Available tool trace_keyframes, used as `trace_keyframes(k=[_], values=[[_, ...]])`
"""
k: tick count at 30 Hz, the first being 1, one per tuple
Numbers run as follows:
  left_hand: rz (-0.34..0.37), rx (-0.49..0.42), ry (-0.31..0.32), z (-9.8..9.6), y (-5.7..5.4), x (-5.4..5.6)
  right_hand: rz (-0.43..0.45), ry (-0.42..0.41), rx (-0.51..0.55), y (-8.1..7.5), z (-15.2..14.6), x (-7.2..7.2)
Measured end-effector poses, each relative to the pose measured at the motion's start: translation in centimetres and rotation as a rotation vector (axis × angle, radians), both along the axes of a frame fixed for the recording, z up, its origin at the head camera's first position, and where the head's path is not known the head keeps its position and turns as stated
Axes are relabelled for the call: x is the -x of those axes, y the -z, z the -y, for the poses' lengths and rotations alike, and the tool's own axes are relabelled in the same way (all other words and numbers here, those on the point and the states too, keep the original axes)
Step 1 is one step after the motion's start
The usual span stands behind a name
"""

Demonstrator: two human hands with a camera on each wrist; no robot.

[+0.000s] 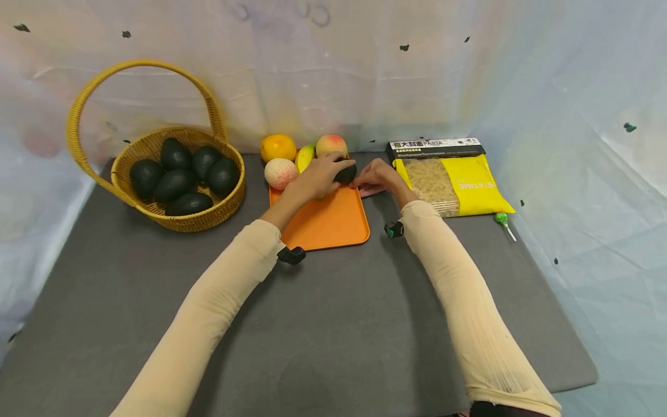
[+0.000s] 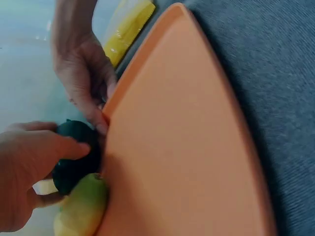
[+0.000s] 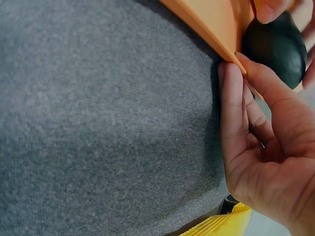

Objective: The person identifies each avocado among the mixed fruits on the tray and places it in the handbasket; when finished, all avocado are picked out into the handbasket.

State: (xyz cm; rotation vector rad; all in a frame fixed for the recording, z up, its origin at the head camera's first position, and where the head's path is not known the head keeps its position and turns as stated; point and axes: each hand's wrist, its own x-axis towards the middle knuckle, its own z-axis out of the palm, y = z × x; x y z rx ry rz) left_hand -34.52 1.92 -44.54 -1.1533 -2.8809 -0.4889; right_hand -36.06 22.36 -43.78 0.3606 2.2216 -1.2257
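Observation:
A dark avocado (image 1: 346, 174) sits at the right back of the orange tray (image 1: 328, 223), with the fingers of my left hand (image 1: 316, 175) curled round it. In the left wrist view the avocado (image 2: 76, 160) touches a green-yellow fruit (image 2: 88, 204), perhaps a mango. My right hand (image 1: 379, 175) pinches the tray's right rim between thumb and fingers, as the right wrist view shows at the rim (image 3: 231, 56). Behind and left of my left hand are an orange (image 1: 278, 148), two peaches, one pale and speckled (image 1: 281, 174) and one pinkish (image 1: 331, 145), and a yellow banana-like fruit (image 1: 304, 157).
On the left stands a wicker basket (image 1: 208, 219) with a tall handle, holding several avocados (image 1: 174, 184). To the right lie a yellow pasta bag (image 1: 476, 185), a black box (image 1: 436, 149) and a green lollipop (image 1: 502, 219). Curtains (image 1: 365, 69) hang behind the grey table (image 1: 333, 336).

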Motion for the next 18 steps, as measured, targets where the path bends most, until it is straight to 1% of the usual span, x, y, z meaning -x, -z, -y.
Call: trace_keyframes(k=[2,4,7,10,12,14,18], values=[[-0.007,-0.024,-0.045,0.1,0.5,0.0,-0.009,-0.009,-0.009,0.0,0.1,-0.1],[-0.021,-0.056,-0.073,0.1,0.8,0.0,-0.016,-0.007,-0.019,-0.1,0.2,-0.1],[-0.039,-0.091,-0.081,0.1,0.9,0.0,-0.012,0.000,-0.022,-0.3,0.3,0.0],[-0.035,-0.104,-0.084,0.2,0.7,-0.2,0.004,-0.005,-0.011,-0.4,0.4,0.0],[-0.031,-0.114,-0.091,0.3,0.2,-0.4,0.012,-0.005,-0.002,-0.4,0.4,0.0],[-0.032,-0.127,-0.099,0.4,-0.5,-0.7,0.014,-0.003,0.000,-0.4,0.4,0.0],[-0.040,-0.158,-0.135,0.8,-2.6,-1.5,0.028,0.003,-0.005,-0.3,0.4,0.1]])
